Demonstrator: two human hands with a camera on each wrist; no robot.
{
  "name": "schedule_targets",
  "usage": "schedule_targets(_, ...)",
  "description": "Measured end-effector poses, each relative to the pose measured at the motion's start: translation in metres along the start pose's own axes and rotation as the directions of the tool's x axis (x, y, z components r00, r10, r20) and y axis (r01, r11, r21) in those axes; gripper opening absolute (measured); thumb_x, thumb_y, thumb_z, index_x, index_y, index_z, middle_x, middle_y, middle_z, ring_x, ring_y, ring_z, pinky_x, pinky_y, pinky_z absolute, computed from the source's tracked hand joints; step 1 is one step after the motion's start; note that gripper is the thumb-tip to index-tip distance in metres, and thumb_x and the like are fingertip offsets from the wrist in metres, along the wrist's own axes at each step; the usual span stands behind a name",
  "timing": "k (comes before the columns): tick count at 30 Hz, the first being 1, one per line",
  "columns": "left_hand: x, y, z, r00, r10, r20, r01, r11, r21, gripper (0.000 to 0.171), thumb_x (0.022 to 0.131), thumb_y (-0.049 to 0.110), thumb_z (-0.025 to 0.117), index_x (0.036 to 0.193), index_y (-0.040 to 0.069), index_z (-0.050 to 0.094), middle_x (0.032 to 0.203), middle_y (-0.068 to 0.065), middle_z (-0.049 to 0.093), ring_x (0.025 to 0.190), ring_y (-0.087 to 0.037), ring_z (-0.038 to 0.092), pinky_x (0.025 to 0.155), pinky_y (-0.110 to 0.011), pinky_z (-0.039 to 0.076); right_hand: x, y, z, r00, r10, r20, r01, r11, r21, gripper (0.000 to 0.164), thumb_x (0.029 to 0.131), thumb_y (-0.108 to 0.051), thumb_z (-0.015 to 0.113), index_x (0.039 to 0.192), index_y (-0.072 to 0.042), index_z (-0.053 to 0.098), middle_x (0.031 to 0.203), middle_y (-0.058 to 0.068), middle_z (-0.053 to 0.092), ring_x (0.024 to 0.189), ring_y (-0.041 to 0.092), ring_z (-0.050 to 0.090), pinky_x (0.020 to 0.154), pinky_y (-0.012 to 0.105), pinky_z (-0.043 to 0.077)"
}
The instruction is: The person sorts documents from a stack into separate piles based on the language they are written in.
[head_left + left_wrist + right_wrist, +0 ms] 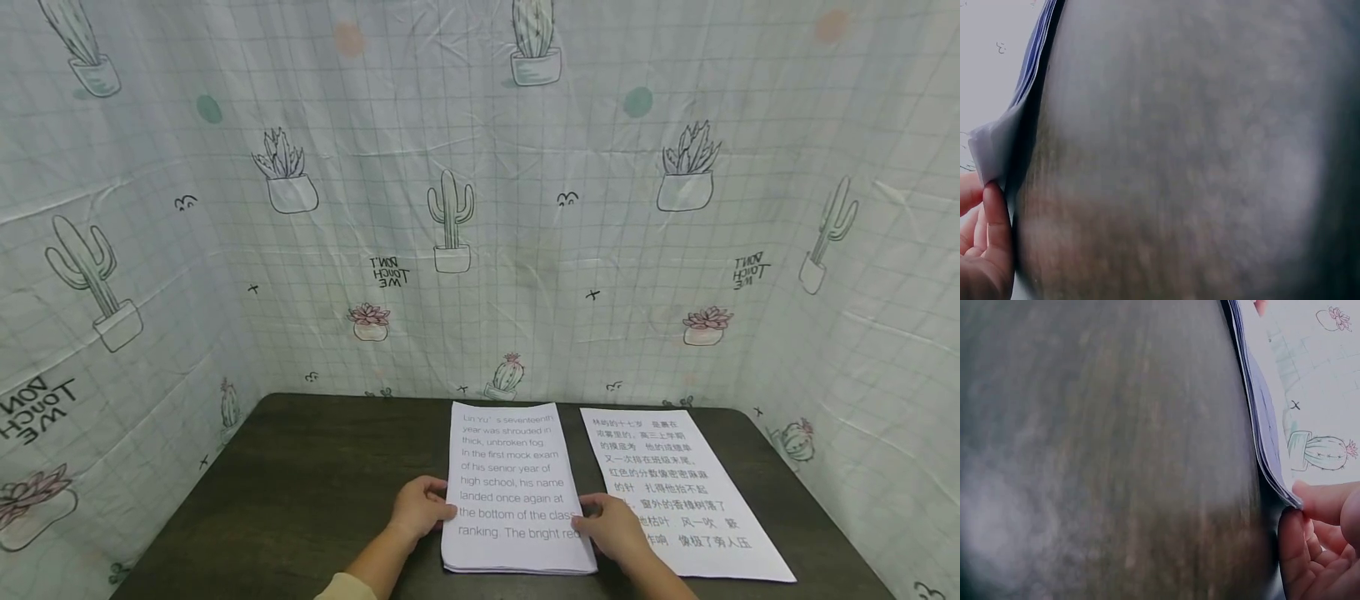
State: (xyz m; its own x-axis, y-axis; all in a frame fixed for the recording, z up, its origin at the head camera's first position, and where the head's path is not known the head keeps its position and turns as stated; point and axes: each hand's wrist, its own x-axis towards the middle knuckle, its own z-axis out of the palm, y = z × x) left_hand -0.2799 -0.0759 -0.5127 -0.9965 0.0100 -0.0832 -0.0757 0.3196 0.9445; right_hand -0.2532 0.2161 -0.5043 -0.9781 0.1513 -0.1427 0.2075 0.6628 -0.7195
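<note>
A stack of printed paper sheets [510, 554] with large English text stands out in the middle of the head view, near the front of the table. My left hand [420, 508] pinches its left edge between thumb and fingers. On the opposite edge, my right hand [617, 527] pinches the sheets the same way. The left wrist view has the stack's edge [997, 144] bent slightly up between the left fingertips [996, 203]. Several layered sheets [1266, 437] curve up into the right thumb and finger in the right wrist view.
Another printed paper [697, 508], covered in Chinese characters, lies to the right, partly hidden by the right hand. The dark wooden table [300, 475] ends at the back against a cactus-patterned cloth [525, 317], which also hangs at both sides.
</note>
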Motion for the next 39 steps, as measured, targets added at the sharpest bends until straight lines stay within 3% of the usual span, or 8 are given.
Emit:
schedule_targets(11, 0.0017, -0.0003, -0.0010, 0.997, -0.073, -0.032, 0.071, 0.996, -0.056, 0.041, 0.076, -0.004, 0.072, 0.115, -0.010, 0.064, 0.075, -0.008, 0.068, 0.063, -0.012, 0.063, 0.060, -0.029, 0.057, 0.0000, -0.0035, 0.0016, 0.999, -0.029, -0.032, 0.028, 1.000, -0.011, 0.044, 0.081, -0.013, 0.072, 0.118, 0.009, 0.064, 0.081, 0.006, 0.066, 0.069, 0.015, 0.060, 0.056, 0.029, 0.049)
schedule_targets(19, 0.0016, 0.0007, -0.0025, 0.998, -0.055, -0.043, 0.052, 0.996, -0.066, 0.030, 0.077, -0.003, 0.070, 0.106, -0.011, 0.068, 0.079, -0.010, 0.072, 0.065, -0.011, 0.064, 0.060, -0.029, 0.057, -0.0015, -0.0059, 0.0031, 0.995, -0.042, -0.092, 0.041, 0.999, -0.011, 0.035, 0.082, -0.013, 0.070, 0.112, 0.006, 0.068, 0.080, 0.005, 0.064, 0.071, 0.016, 0.056, 0.057, 0.027, 0.045)
schedule_targets(26, 0.0001, 0.0031, -0.0025, 0.996, -0.038, -0.077, 0.030, 0.995, -0.099, 0.019, 0.077, 0.000, 0.072, 0.093, -0.009, 0.071, 0.081, -0.010, 0.070, 0.066, -0.011, 0.062, 0.059, -0.027, 0.056, -0.0020, -0.0070, 0.0059, 0.989, -0.004, -0.145, 0.017, 0.996, 0.087, 0.026, 0.083, -0.014, 0.068, 0.103, 0.003, 0.070, 0.084, 0.007, 0.068, 0.075, 0.018, 0.057, 0.060, 0.027, 0.043)
schedule_targets(30, 0.0010, 0.0029, -0.0018, 0.996, -0.038, -0.082, 0.028, 0.992, -0.126, 0.019, 0.078, 0.003, 0.071, 0.094, -0.009, 0.070, 0.082, -0.008, 0.069, 0.067, -0.010, 0.061, 0.059, -0.026, 0.055, -0.0018, -0.0065, 0.0063, 0.988, 0.018, -0.153, 0.002, 0.992, 0.126, 0.027, 0.084, -0.013, 0.068, 0.104, 0.004, 0.070, 0.086, 0.009, 0.068, 0.076, 0.018, 0.058, 0.061, 0.027, 0.044)
schedule_targets(35, 0.0058, -0.0009, -0.0012, 0.999, -0.039, 0.006, 0.039, 0.973, -0.229, 0.025, 0.085, 0.004, 0.064, 0.106, -0.010, 0.064, 0.085, -0.006, 0.068, 0.068, -0.010, 0.062, 0.059, -0.025, 0.055, -0.0014, -0.0075, 0.0055, 0.991, 0.070, -0.114, -0.047, 0.980, 0.195, 0.035, 0.088, -0.013, 0.064, 0.117, 0.008, 0.063, 0.092, 0.014, 0.065, 0.075, 0.018, 0.060, 0.061, 0.030, 0.055)
schedule_targets(39, 0.0081, 0.0001, -0.0039, 0.996, -0.033, 0.084, 0.059, 0.938, -0.341, 0.036, 0.090, 0.004, 0.060, 0.122, -0.012, 0.056, 0.098, -0.010, 0.068, 0.076, -0.011, 0.065, 0.065, -0.027, 0.057, -0.0001, -0.0101, 0.0038, 0.994, 0.064, -0.086, -0.043, 0.974, 0.222, 0.043, 0.093, -0.017, 0.060, 0.127, 0.010, 0.055, 0.110, 0.027, 0.064, 0.088, 0.028, 0.066, 0.068, 0.033, 0.059)
